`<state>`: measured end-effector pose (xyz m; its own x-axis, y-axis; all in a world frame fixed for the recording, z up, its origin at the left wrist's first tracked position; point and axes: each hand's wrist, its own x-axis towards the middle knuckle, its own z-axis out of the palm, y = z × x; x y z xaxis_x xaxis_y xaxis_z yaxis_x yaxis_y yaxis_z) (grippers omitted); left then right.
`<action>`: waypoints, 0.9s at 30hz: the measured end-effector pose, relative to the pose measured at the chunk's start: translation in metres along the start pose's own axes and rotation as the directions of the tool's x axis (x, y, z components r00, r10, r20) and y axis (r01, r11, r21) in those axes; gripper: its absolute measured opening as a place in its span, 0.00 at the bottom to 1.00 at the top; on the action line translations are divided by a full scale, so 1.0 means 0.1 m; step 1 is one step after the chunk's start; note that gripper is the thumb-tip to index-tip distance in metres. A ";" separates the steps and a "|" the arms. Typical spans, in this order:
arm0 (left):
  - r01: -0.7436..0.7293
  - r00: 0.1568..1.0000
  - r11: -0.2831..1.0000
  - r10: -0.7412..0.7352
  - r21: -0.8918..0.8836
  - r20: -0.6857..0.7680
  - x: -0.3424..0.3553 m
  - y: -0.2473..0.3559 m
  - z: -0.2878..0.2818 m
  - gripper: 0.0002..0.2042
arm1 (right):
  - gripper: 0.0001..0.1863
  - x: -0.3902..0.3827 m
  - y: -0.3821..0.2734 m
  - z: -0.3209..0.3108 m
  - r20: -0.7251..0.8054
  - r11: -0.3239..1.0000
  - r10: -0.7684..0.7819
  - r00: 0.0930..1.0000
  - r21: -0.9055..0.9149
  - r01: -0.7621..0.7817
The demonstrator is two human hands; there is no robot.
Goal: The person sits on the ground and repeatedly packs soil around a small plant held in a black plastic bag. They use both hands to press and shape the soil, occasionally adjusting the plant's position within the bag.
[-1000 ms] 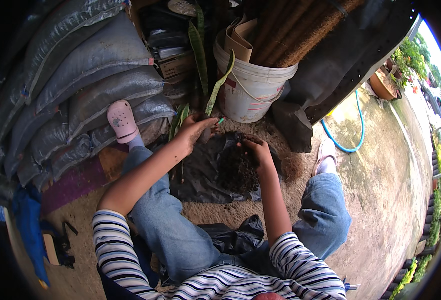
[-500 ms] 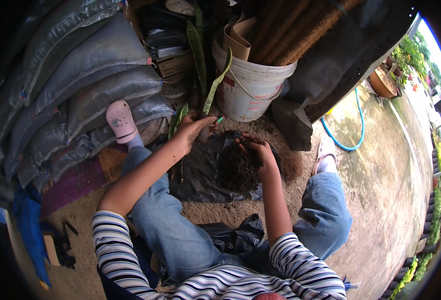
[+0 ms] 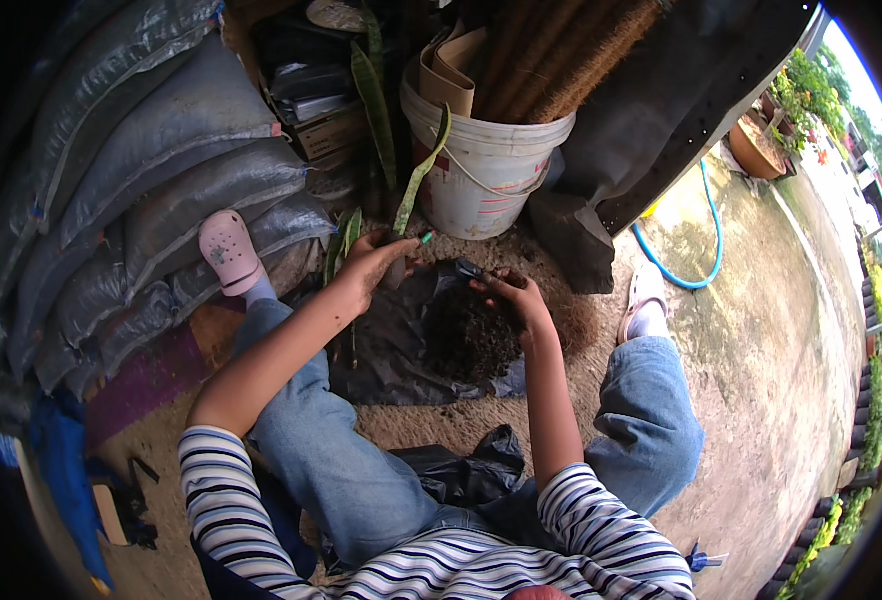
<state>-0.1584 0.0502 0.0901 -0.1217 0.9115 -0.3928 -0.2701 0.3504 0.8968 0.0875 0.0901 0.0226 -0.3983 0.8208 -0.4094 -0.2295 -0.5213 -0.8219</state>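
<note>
I sit on the ground with my legs apart. My left hand (image 3: 373, 262) grips the base of a tall, narrow-leaved plant (image 3: 416, 185) that rises toward the white bucket. My right hand (image 3: 511, 296) is cupped over a heap of dark soil (image 3: 469, 338), fingers curled into it and dirty. The soil lies on a black plastic sheet (image 3: 386, 345) spread between my knees. More long green leaves (image 3: 341, 240) lie just left of my left hand.
A white bucket (image 3: 481, 175) with cardboard and fibre poles stands behind the soil. Stacked grey sacks (image 3: 131, 190) fill the left. A blue hose (image 3: 686, 255) curls on concrete at right. A crumpled black bag (image 3: 471, 470) lies near my lap. Potted plants line the right edge.
My right hand has shifted slightly over the soil heap. My left hand stays on the plant base.
</note>
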 end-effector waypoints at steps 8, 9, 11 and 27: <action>-0.003 1.000 1.000 0.003 -0.005 0.000 0.01 0.00 -0.01 0.11 | 0.12 0.04 0.03 -0.09 -0.025 0.996 -0.056 0.998 -0.074 0.054; -0.012 1.000 1.000 0.012 -0.007 -0.003 -0.01 0.01 0.00 0.11 | 0.12 0.05 0.03 -0.14 -0.021 0.992 -0.088 0.996 -0.088 0.086; -0.022 1.000 1.000 0.022 -0.013 0.000 -0.03 0.03 0.03 0.12 | 0.12 0.13 0.05 -0.32 -0.072 0.983 -0.161 0.984 -0.099 0.153; 0.047 0.999 0.999 -0.047 0.004 -0.003 0.15 -0.02 0.28 0.13 | 0.15 0.62 -0.39 -1.60 -0.136 0.912 -0.079 0.987 0.390 0.127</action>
<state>-0.1334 0.0688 0.0882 -0.1114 0.8933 -0.4354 -0.2719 0.3940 0.8780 0.2135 0.1987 -0.0340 -0.2539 0.8838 -0.3930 -0.6063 -0.4620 -0.6473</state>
